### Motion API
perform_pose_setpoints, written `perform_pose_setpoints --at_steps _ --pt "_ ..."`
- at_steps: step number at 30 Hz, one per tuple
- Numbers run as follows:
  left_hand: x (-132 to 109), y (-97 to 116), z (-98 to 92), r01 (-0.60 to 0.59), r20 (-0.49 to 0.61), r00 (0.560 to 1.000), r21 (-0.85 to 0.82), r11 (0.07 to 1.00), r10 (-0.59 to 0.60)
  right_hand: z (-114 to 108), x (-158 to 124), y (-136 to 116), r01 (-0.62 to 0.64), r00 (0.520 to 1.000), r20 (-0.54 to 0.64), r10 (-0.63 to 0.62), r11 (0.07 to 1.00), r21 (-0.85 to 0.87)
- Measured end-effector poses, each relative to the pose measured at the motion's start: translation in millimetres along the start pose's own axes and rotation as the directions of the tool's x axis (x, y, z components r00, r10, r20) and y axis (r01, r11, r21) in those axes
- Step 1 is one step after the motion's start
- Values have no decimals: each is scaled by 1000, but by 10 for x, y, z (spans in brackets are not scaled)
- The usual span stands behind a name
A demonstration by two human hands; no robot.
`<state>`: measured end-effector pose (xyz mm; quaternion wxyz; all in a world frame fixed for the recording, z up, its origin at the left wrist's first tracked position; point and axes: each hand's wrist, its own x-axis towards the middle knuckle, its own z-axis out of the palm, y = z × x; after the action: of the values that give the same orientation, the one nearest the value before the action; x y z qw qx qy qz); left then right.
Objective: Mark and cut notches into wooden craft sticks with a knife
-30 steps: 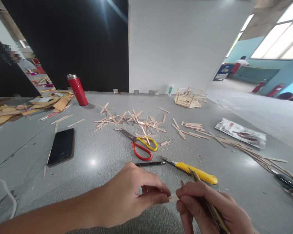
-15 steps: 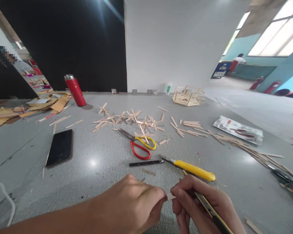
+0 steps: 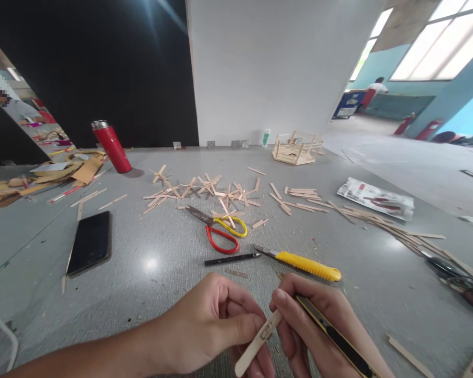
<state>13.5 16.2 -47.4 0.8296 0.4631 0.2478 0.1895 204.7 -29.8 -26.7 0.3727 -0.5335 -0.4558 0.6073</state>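
A wooden craft stick (image 3: 249, 358) with a small slot cut into its middle lies between my two hands. My left hand (image 3: 224, 328) is closed on the stick, thumb pressed against its side. The fingertips of my right hand (image 3: 319, 325) pinch the stick's upper end. That same hand also holds a slim black and gold utility knife (image 3: 335, 338), lying back across the palm; its blade tip is hidden. Just beyond my hands rest a yellow cutter (image 3: 307, 266), a black pen (image 3: 232, 259) and scissors (image 3: 224, 233) with red and yellow handles.
Loose craft sticks (image 3: 208, 186) are scattered mid-table. A stick-built hexagonal frame (image 3: 295, 149) stands at the back. To the left are a phone (image 3: 90, 243) and a red flask (image 3: 112, 147); to the right, a white packet (image 3: 374, 198) and long wooden strips (image 3: 394, 228).
The craft stick has turned so its face and slot show, one end pointing down toward me. My left hand has opened its grip somewhat, and the view has shifted slightly.
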Motion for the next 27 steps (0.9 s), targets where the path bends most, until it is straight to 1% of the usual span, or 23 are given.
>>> perform_pose_setpoints --at_steps 4,9,13,16,21,27 --pt "23 -25 3 -14 18 1000 -68 998 15 42 19 22 12 999 30 -14 998 66" --pt "31 -13 29 -23 1 1000 -79 997 24 73 6 28 14 999 37 -18 992 124" --pt "47 1 33 -62 51 996 -95 994 67 33 5 -2 13 999 33 -18 990 143" --pt "56 -3 32 -89 71 993 -81 993 95 1 33 48 40 999 28 -45 987 156" --pt "56 -37 14 -87 33 995 -82 993 90 18 49 145 55 998 13 -58 986 159" --pt "68 -69 4 -59 -17 998 -125 990 57 89 -20 84 11 1000 -15 -8 984 179"
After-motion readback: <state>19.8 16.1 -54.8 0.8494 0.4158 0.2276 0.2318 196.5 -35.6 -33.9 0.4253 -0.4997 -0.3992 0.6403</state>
